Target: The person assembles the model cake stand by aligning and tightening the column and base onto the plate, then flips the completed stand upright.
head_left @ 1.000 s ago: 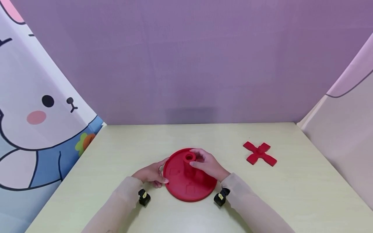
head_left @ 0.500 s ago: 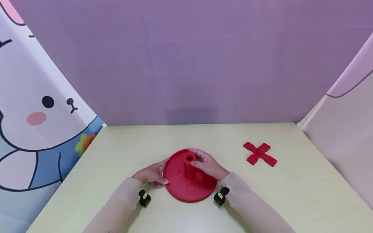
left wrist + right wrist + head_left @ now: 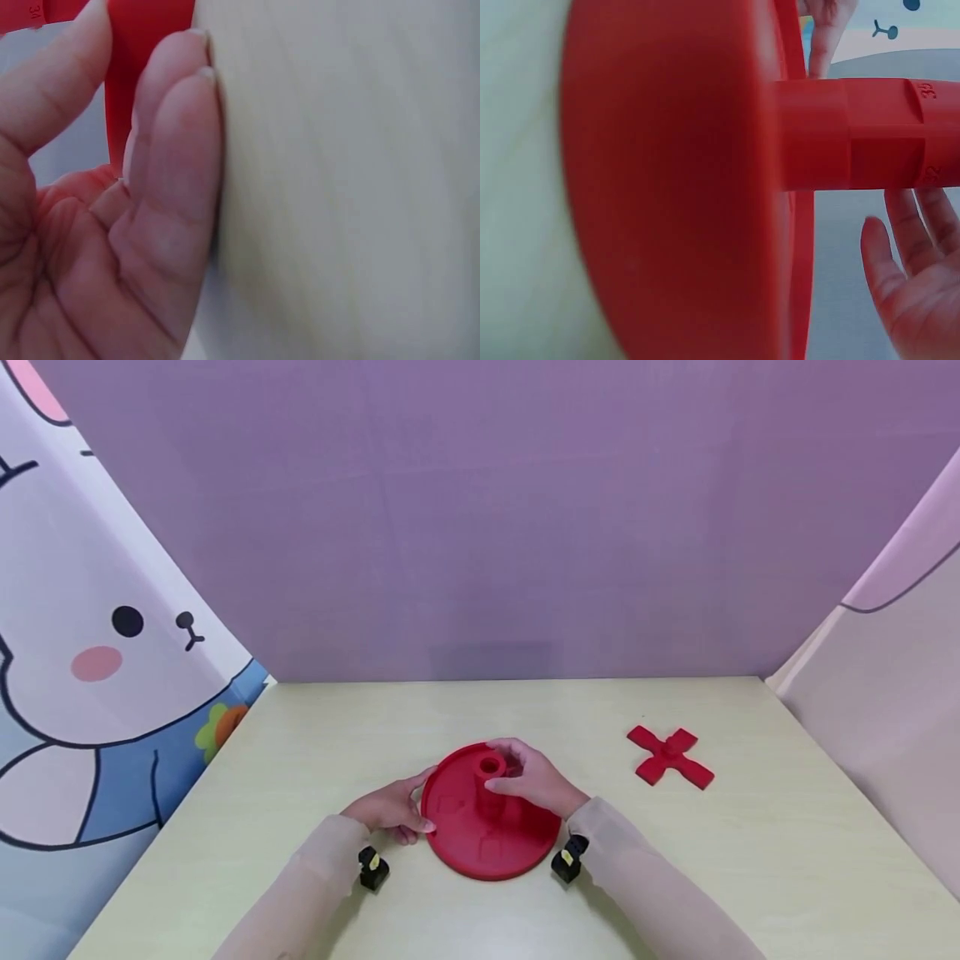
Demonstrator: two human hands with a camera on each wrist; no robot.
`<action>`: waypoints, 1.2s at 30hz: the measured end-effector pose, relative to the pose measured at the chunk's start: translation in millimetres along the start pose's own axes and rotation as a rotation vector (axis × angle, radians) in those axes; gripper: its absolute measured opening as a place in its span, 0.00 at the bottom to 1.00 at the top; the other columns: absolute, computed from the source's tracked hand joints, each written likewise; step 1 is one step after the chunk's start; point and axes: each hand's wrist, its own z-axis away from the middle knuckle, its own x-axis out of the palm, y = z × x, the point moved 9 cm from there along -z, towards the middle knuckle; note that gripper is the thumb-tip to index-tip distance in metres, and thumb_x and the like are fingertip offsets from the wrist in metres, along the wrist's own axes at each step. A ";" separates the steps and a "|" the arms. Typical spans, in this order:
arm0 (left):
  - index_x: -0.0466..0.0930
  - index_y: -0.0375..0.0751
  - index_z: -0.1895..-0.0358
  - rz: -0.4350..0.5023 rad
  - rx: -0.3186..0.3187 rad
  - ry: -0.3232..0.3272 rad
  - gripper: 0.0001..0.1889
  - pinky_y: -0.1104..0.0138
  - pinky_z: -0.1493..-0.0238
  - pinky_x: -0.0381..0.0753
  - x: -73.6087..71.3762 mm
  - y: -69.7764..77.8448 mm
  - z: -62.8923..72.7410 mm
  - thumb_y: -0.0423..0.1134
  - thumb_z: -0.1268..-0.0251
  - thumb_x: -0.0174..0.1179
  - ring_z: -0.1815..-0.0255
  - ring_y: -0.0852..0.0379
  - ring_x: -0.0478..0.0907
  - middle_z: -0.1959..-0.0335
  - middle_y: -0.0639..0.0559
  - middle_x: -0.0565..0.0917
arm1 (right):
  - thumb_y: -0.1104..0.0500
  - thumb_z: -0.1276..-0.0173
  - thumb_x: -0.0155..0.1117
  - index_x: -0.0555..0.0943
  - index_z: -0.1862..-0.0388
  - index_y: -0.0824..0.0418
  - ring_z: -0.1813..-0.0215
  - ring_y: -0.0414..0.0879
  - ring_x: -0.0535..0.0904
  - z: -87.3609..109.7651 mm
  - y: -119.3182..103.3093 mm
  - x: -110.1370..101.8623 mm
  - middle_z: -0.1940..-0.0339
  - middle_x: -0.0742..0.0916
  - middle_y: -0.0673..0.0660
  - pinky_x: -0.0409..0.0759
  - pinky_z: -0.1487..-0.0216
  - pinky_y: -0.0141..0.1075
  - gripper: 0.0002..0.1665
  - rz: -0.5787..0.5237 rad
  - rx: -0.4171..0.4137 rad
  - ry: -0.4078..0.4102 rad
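Note:
A red round base [image 3: 465, 852] with a raised rim lies on the table, and a hollow red post [image 3: 490, 789] stands upright on it. At the base's left rim, my left hand [image 3: 386, 807] holds the edge, thumb over the top and other fingers low beside it. My right hand [image 3: 536, 777] has its thumb and fingers around the post near its upper end. In the right wrist view, the post [image 3: 885, 135] shows flat facets and small raised numbers, with fingers of the right hand [image 3: 922, 292] partly hidden behind it. A red four-armed cross piece [image 3: 669, 756] lies apart to the right.
The pale table [image 3: 337, 718] ends at a purple backdrop [image 3: 480, 527]. A cartoon-printed cloth [image 3: 135, 710] hangs along the left side, and a pale cloth [image 3: 885, 735] along the right. Both wrists wear black cameras.
My right hand shifts very slightly around the post, its thumb moving a little. The left hand, the base and the cross piece stay where they were.

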 end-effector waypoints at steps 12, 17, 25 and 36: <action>0.49 0.51 0.23 -0.029 -0.028 0.014 0.49 0.65 0.73 0.82 0.6 0.7 -0.7 0.33 0.45 0.69 0.82 0.56 0.75 0.79 0.46 0.80 | 0.63 0.40 0.69 0.72 0.35 0.63 0.48 0.51 0.77 1.2 7.4 -0.1 0.49 0.81 0.59 0.82 0.54 0.42 0.33 -0.065 0.007 -0.005; 0.49 0.51 0.23 -0.025 -0.035 0.013 0.49 0.65 0.73 0.82 0.7 0.9 -0.9 0.33 0.45 0.69 0.82 0.56 0.76 0.78 0.45 0.81 | 0.60 0.41 0.71 0.72 0.36 0.63 0.50 0.51 0.76 0.9 6.7 -1.9 0.50 0.81 0.58 0.82 0.55 0.40 0.34 -0.030 0.010 0.034; 0.48 0.50 0.23 -0.033 -0.023 0.007 0.49 0.64 0.73 0.82 0.8 3.6 0.6 0.32 0.44 0.69 0.82 0.56 0.76 0.79 0.46 0.80 | 0.63 0.40 0.70 0.65 0.29 0.64 0.43 0.55 0.74 0.5 8.6 1.7 0.43 0.78 0.60 0.82 0.52 0.42 0.41 -0.016 0.009 0.005; 0.48 0.49 0.23 -0.041 -0.021 0.027 0.49 0.65 0.74 0.82 0.9 5.9 3.7 0.31 0.45 0.69 0.82 0.56 0.75 0.79 0.46 0.80 | 0.65 0.40 0.70 0.67 0.31 0.65 0.46 0.54 0.76 1.3 5.3 4.8 0.47 0.80 0.59 0.83 0.55 0.42 0.39 -0.006 -0.005 -0.023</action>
